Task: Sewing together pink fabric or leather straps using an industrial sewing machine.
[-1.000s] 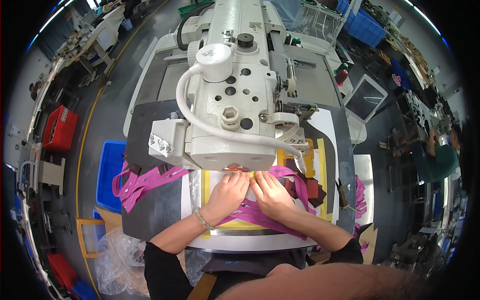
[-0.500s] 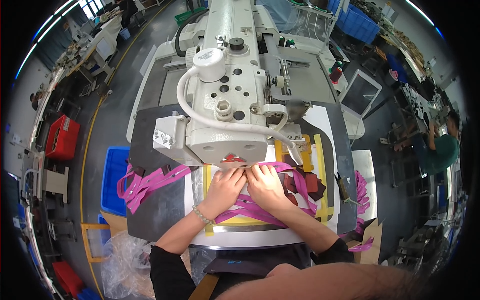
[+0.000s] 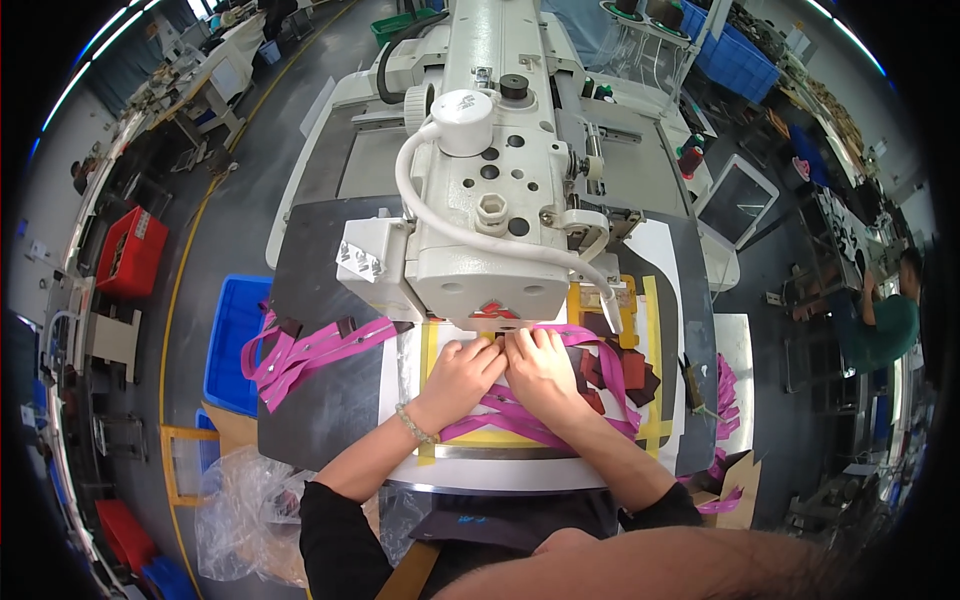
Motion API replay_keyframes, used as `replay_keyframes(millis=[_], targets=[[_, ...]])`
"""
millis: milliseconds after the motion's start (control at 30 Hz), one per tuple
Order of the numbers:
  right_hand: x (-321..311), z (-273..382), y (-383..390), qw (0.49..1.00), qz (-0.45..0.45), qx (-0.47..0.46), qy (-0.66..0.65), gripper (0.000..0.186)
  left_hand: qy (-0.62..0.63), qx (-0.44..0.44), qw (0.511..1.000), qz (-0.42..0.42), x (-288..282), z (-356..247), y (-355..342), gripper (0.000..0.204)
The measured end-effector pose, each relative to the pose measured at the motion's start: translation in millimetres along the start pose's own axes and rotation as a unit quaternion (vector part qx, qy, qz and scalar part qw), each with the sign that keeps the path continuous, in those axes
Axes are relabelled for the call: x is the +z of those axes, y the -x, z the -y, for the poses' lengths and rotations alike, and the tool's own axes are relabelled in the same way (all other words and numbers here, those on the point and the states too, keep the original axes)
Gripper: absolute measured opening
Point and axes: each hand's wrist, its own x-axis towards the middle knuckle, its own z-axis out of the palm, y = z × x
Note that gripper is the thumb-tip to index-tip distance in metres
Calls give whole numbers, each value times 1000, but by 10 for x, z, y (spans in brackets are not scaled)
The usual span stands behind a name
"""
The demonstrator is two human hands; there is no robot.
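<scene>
My left hand point(image 3: 460, 382) and my right hand point(image 3: 541, 375) meet at the fingertips, just below the head of a white industrial sewing machine point(image 3: 488, 275). Both are closed. Magenta zipper tape point(image 3: 618, 385) loops away from my right fingertips and crosses back beneath my wrists. A small dark piece shows between the hands, but what my left fingers pinch is mostly hidden. More magenta zippers point(image 3: 318, 358), with metal sliders and dark end tabs, lie bunched to the left. Dark red and brown fabric pieces point(image 3: 632, 370) are scattered beside my right hand.
Yellow tape point(image 3: 653, 355) marks the white work sheet. A dark-handled tool point(image 3: 690, 382) lies at the table's right side. A blue bin point(image 3: 232, 345) stands left, with clear plastic wrap point(image 3: 245, 510) nearer me. A tilted screen point(image 3: 738, 203) stands right; a person in green sits beyond.
The whole view has shifted, so the machine and table appear farther right. My hands stay together at the machine head with almost the same grip.
</scene>
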Motion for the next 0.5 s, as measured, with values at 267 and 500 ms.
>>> replay_keyframes(millis=[267,500], targets=[[52,-9,-5,1000,-26,5,5,35,66,-90,993,-25,-37,134,58,39],[68,-13,6,1000,-26,12,-3,37,50,-84,994,-42,-29,79,23,36]])
